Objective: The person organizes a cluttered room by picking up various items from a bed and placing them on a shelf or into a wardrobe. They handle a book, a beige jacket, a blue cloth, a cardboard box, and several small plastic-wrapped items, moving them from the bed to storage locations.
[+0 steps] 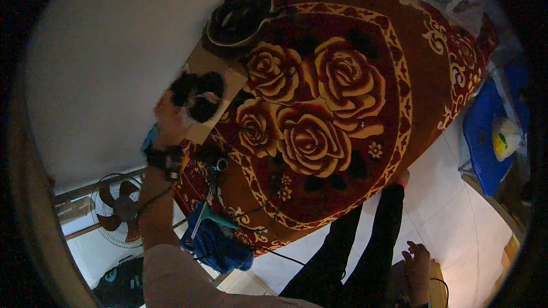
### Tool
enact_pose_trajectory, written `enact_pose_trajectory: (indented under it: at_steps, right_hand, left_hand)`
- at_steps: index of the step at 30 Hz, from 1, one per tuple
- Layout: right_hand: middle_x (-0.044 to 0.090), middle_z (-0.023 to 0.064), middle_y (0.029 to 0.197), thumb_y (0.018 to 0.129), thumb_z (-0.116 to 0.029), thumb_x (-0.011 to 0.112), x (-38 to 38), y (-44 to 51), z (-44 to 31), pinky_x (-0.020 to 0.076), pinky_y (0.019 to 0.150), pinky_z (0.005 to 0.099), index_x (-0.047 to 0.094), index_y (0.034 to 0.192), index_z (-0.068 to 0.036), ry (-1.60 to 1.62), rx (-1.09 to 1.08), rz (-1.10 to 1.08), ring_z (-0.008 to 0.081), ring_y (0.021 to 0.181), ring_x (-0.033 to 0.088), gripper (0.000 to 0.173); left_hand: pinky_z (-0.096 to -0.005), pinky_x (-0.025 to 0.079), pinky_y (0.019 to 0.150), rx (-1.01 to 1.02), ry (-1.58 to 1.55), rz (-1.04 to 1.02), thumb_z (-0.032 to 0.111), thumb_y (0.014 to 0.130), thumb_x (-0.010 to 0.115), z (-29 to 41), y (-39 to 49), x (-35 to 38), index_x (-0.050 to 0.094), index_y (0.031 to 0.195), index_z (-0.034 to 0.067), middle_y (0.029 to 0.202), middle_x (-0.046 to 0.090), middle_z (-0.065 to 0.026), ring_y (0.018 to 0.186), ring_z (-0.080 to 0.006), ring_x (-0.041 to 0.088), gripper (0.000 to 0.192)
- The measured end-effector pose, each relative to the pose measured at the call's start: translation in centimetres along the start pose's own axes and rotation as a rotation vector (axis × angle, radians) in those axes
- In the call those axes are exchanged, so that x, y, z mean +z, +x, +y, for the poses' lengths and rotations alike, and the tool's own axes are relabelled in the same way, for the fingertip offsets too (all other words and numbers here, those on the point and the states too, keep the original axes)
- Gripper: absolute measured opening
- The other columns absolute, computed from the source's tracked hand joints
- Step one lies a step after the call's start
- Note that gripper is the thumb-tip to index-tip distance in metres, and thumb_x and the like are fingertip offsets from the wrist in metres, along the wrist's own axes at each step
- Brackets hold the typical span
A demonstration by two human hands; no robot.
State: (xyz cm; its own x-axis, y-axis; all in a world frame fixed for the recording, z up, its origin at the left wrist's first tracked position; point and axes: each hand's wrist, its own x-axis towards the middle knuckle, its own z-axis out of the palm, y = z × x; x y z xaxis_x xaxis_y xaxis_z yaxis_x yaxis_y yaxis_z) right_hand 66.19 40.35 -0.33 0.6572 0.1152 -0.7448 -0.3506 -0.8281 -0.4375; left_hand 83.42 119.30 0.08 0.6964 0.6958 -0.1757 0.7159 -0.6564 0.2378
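Note:
My left hand, with a dark watch on its wrist, is at the bed's upper left side. It grips a dark object with rounded parts, too blurred to name. Beneath is a flat tan cardboard piece or box. A black bag or case with a pale rim lies just beyond. The bed has a red and brown blanket with large roses. At lower right, my right hand hangs with its fingers apart, holding nothing visible, above a yellowish surface.
A fan stands left of my left forearm. Blue cloth and a thin cable lie at the bed's near edge. My dark-trousered legs stretch beside the bed. A blue surface bearing a pale bag is at right.

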Motion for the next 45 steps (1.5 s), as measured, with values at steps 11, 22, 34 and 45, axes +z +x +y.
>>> enact_pose_trajectory:
  at_steps: [11,22,34,45]
  right_hand:
    - [0.068,0.0209,0.095,0.082,-0.009,0.071,2.0,-0.4,2.6,0.0536,0.076,0.041,0.067,0.115,-0.001,-0.058,-0.01,0.026,0.0335,0.088,0.067,0.035]
    - [0.066,0.0191,0.098,0.084,-0.012,0.068,1.3,-0.7,9.2,0.0519,0.079,0.0451,0.066,0.113,-0.003,0.051,-0.005,-0.018,0.0348,0.095,0.062,0.03]
    - [0.068,0.0199,0.094,0.084,-0.018,0.07,-1.3,-0.1,12.2,0.053,0.072,0.045,0.067,0.113,-0.005,0.018,-0.025,0.064,0.0368,0.084,0.065,0.032]
    - [0.067,0.0194,0.101,0.086,-0.026,0.069,-7.7,-5.0,17.1,0.0489,0.084,0.0469,0.066,0.118,-0.005,0.11,0.178,0.077,0.0374,0.094,0.062,0.038]
  left_hand:
    - [-0.04,0.044,0.103,0.684,0.788,0.287,0.023,0.101,0.049,-2.1,4.9,2.6,0.05,0.137,0.003,0.139,0.049,-0.0159,0.125,-0.0298,0.049,0.04]
    - [-0.0445,0.045,0.102,0.443,0.253,-0.174,0.025,0.098,0.057,22.7,-3.8,29.9,0.034,0.145,0.003,0.139,0.043,-0.0202,0.121,-0.0337,0.051,0.058]
    - [-0.0482,0.046,0.079,0.765,-0.199,-0.142,0.02,0.096,0.06,27.6,-28.3,37.4,0.053,0.12,-0.001,0.106,0.055,-0.0219,0.095,-0.0403,0.056,0.032]
    - [-0.0348,0.05,0.078,0.741,-0.536,-1.058,0.016,0.097,0.057,39.5,-55.6,37.0,0.064,0.109,0.005,0.096,0.067,-0.0136,0.085,-0.0236,0.063,0.018]
